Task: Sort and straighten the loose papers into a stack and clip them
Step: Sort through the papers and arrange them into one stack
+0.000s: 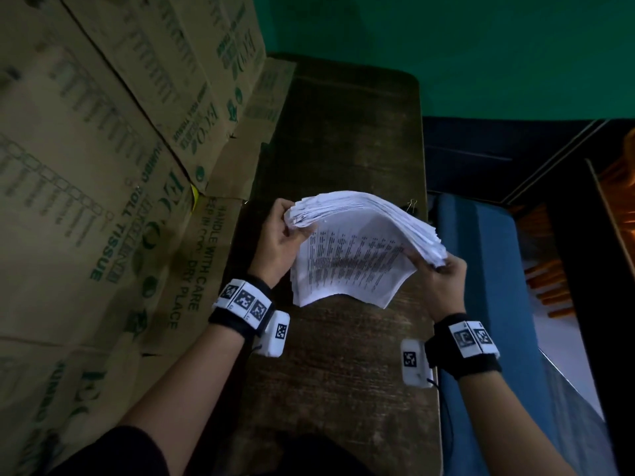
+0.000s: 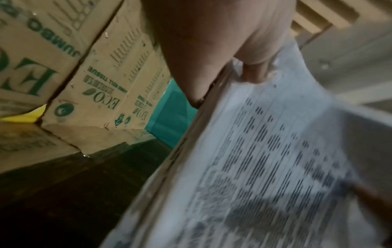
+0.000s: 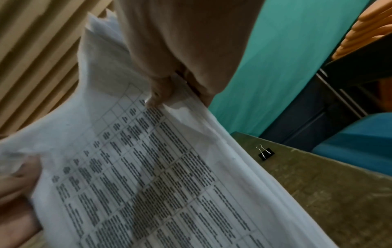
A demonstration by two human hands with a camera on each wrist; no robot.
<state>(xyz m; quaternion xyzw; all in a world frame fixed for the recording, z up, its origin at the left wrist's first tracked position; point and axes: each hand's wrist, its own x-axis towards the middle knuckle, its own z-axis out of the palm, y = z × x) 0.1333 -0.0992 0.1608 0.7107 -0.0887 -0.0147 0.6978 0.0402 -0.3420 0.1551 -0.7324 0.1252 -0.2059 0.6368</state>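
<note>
A thick stack of white printed papers (image 1: 357,249) is held up off the dark wooden table (image 1: 343,355), bent into an arch. My left hand (image 1: 283,231) grips its left corner, thumb on the printed face. My right hand (image 1: 443,273) grips the right end with curled fingers. The sheets' edges are fanned and uneven. The left wrist view shows the printed sheets (image 2: 265,159) close up and my thumb (image 2: 252,50) on them. In the right wrist view the papers (image 3: 159,176) fill the frame, and a black binder clip (image 3: 266,153) lies on the table; the same clip (image 1: 411,205) peeks out behind the stack.
Brown cardboard boxes (image 1: 103,166) with green print are stacked along the table's left side. A blue seat (image 1: 481,269) stands right of the table, with a green wall (image 1: 446,46) behind. Bare tabletop lies beyond and below the papers.
</note>
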